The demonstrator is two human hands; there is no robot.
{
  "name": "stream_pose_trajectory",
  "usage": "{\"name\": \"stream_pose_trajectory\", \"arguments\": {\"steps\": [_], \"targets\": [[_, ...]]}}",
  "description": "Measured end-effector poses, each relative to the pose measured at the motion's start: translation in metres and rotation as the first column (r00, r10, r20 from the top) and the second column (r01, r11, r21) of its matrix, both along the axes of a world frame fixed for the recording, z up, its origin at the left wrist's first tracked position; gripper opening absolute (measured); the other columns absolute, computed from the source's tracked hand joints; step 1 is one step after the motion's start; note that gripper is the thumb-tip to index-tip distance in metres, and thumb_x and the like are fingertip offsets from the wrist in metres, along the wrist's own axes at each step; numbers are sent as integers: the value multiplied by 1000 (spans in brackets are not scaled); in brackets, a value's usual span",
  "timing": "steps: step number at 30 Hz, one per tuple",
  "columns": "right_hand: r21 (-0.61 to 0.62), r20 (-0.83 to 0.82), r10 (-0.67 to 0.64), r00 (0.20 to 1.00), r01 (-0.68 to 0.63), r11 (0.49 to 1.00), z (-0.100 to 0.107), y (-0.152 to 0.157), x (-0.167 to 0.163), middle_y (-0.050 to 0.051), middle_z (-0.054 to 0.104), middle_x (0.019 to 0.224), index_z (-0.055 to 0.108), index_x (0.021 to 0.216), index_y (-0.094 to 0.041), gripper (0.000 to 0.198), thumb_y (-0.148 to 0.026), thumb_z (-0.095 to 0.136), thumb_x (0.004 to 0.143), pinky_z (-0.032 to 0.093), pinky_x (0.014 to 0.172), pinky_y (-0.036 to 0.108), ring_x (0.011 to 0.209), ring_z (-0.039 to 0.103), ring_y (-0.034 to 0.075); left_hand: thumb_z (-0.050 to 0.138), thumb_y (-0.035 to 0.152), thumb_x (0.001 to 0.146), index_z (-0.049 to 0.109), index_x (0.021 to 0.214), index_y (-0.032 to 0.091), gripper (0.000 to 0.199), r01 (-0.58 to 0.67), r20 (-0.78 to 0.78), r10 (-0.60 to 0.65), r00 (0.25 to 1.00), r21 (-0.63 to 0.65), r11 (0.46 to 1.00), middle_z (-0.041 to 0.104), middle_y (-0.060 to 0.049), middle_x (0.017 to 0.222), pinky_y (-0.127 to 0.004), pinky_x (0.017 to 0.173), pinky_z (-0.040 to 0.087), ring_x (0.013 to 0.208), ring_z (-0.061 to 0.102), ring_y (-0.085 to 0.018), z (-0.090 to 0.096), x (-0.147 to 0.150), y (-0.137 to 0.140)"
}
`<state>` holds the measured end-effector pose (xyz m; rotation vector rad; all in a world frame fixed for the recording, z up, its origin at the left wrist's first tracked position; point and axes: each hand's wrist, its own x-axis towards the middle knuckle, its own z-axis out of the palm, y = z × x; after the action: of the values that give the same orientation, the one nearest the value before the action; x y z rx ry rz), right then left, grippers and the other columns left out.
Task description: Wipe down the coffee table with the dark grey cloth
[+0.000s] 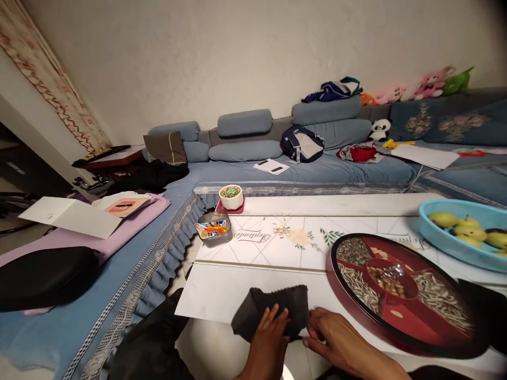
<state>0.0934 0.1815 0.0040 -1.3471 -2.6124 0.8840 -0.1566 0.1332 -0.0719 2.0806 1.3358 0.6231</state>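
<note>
From my distant seat, the biggest thing in view is the blue sofa, wrapping round the white table. On the table sits the round divided tray of seeds and nuts, then the blue basin with pears. The dark cloth lies folded at the near edge, seeming to lap over it; if its weight shifts outward, I'd expect a slide to the floor. My 2 hands are on it: the left hand is spread flat, gripping nothing; the right hand is curled at the cloth's right edge, though I can't tell whether it pinches. A careless rightward elbow could knock the tray and spill seeds. Smaller still are the clear container and potted succulent, well apart.
</note>
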Motion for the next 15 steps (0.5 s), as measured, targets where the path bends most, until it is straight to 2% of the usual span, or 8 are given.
{"name": "stream_pose_trajectory", "arguments": {"steps": [2,4,6,8,10,12,13,15], "targets": [[-14,-22,-16,1000,16,1000,0,1,0,6,72,93,62,84,-22,24,-40,64,100,42,78,35,92,67,25,50,25,106,66,147,25,45,-115,125,132,983,-135,984,67,-11,153,-53,123,51,147,60,-31,26,-7,0],[-8,-34,-18,999,18,1000,-2,2,0,6,72,94,60,84,-23,23,-39,62,100,42,78,35,91,67,24,46,41,111,68,144,24,43,-271,218,311,925,-195,943,70,-13,149,-49,119,55,142,64,-31,58,-29,13],[5,-35,-10,999,10,1000,-3,3,-1,5,71,93,59,83,-23,24,-39,60,101,41,78,35,91,67,24,43,52,112,67,143,24,49,-364,280,396,874,-162,917,68,-13,151,-50,121,52,144,62,-32,89,-59,38],[7,-41,1,999,0,1000,-2,3,-2,5,71,91,58,83,-23,26,-40,60,102,40,77,35,91,66,24,44,54,112,63,148,24,51,-397,292,401,868,-77,915,67,-14,152,-51,123,48,144,61,-31,109,-89,68],[-5,-44,0,999,0,1000,1,2,-1,5,70,90,57,82,-23,25,-39,60,102,40,77,35,91,66,24,47,53,111,52,159,23,56,-450,217,432,875,37,892,60,-17,159,-55,126,44,149,56,-33,110,-114,93],[-16,-41,-4,999,3,1000,4,0,1,5,70,93,59,84,-23,23,-38,61,101,40,78,35,93,66,25,50,52,110,41,167,24,65,-463,63,459,886,146,874,43,-19,172,-61,129,38,160,42,-35,93,-131,105],[-19,-36,-6,999,5,1000,4,-1,2,5,70,95,60,85,-22,21,-37,61,101,41,79,36,94,66,25,52,53,109,39,169,26,67,-420,-34,434,900,188,888,33,-18,178,-63,130,35,164,34,-37,80,-137,106],[-16,-23,-9,1000,9,1000,3,-4,4,7,70,101,62,91,-22,17,-37,63,100,42,81,37,98,66,27,56,57,107,38,170,35,69,-239,-232,290,928,225,945,20,-12,183,-68,131,29,168,22,-39,52,-141,99]]}}
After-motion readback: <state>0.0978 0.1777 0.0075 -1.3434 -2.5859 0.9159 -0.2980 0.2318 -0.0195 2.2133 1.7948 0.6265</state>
